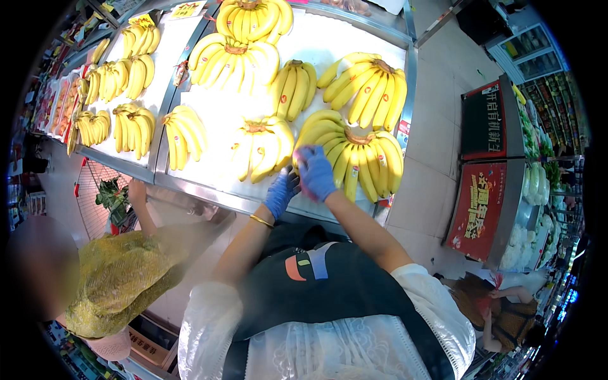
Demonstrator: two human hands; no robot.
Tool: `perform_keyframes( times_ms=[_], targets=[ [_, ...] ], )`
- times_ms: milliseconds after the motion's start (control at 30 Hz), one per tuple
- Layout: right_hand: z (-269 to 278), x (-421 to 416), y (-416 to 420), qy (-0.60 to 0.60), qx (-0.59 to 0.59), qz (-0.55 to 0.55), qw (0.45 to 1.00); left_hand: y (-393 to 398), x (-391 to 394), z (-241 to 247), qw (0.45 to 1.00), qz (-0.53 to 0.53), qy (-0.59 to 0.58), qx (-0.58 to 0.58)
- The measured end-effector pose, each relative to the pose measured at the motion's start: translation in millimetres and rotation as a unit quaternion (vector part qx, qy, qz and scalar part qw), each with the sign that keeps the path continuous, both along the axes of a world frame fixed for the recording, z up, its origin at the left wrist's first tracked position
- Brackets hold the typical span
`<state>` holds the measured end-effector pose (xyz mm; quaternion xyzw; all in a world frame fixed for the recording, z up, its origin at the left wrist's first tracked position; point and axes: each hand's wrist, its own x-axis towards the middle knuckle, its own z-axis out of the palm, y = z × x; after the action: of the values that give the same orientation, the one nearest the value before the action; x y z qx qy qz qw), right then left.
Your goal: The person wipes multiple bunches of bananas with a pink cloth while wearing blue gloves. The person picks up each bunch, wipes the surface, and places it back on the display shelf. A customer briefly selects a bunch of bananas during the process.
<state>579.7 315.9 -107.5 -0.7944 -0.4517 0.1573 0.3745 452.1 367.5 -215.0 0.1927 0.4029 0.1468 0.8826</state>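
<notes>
My left hand [281,192], in a blue-purple glove, is at the front of the display table, just below a middle bunch of bananas [268,152]; its fingers are apart and no object shows in it. To its right, my right hand [314,171], gloved too, is by the left edge of a large banana bunch [354,142]. Something pinkish shows along this hand's edge, blurred, and I cannot tell whether it is held. Behind lie a smaller bunch [294,90], a wide bunch [375,90] and stacked bunches [235,61]. A partial bunch [183,137] lies to the left.
A metal rim [204,190] edges the table, and a divider [168,99] separates more bananas [135,128] at left. One person [118,280] stands at left by a shopping cart [92,190] with leafy greens. Another person [508,308] is at lower right, near vegetable stands [479,209].
</notes>
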Motion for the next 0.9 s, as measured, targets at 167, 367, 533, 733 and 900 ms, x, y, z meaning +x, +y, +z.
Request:
perform_keyframes(
  times_ms=[167, 367, 533, 733, 900],
  targets=[
    [13.0, 17.6, -24.0, 0.074, -0.069, 0.143, 0.985, 2.6, -3.4, 7.4, 0.994, -0.045, -0.096, -0.015],
    [14.9, 81.2, 50.1, -0.082, -0.009, -0.055, 0.995, 0.2, 2.3, 23.4, 0.998, -0.052, 0.000, 0.017],
    [-1.7, 0.6, 26.5, -0.155, -0.038, 0.139, 0.977, 7.4, 2.8, 30.3, 0.997, 0.001, -0.030, -0.075],
    [30.1, 5.3, -13.7, -0.050, -0.141, 0.330, 0.932, 1.2, -8.8, 9.0, 0.996, -0.012, -0.039, -0.078],
    [20.5, 8.3, 11.9, -0.088, -0.031, 0.169, 0.981, 6.2, -21.7, 33.1, 0.997, -0.020, -0.033, -0.062]
  ],
)
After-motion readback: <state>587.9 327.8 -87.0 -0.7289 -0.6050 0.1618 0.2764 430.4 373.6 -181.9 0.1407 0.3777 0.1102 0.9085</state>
